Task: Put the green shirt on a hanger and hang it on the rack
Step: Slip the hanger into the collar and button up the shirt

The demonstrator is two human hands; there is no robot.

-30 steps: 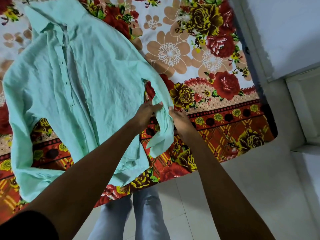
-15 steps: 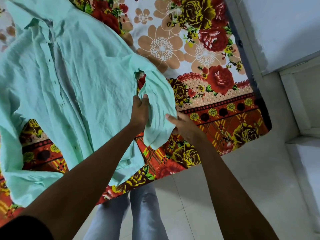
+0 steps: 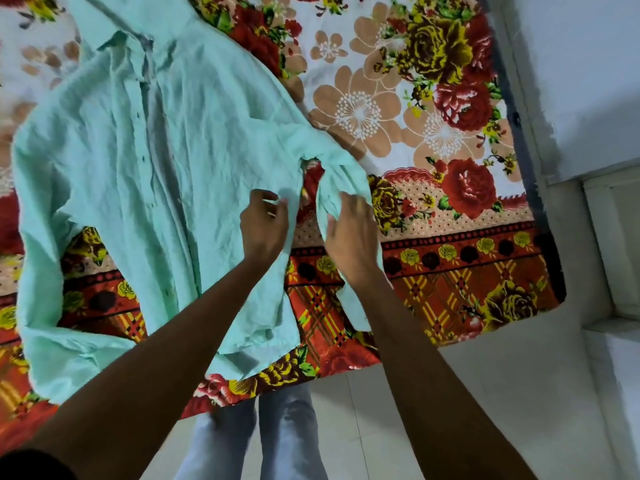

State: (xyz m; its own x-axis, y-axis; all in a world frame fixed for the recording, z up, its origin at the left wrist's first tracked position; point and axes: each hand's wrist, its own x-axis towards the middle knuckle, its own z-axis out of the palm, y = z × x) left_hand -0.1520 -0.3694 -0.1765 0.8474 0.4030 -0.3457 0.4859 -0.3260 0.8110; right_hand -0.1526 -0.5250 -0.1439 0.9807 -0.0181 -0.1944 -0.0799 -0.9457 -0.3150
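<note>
The left hand [image 3: 265, 225] pinched the side of the green shirt [image 3: 145, 161], and the right hand [image 3: 349, 233] held the right sleeve [image 3: 346, 188]. A moment before, both hands were bunched close on that sleeve; now they had pulled apart. The shirt lay flatter on the flowery bed [image 3: 450, 168], more ready for a hanger, I think

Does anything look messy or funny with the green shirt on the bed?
Yes, a bit. The green shirt lies crumpled and crooked on the flowery bedsheet, and its hem hangs over the bed's edge. The sleeve by the left hand and right hand is bunched up. No tear or stain shows.
</note>
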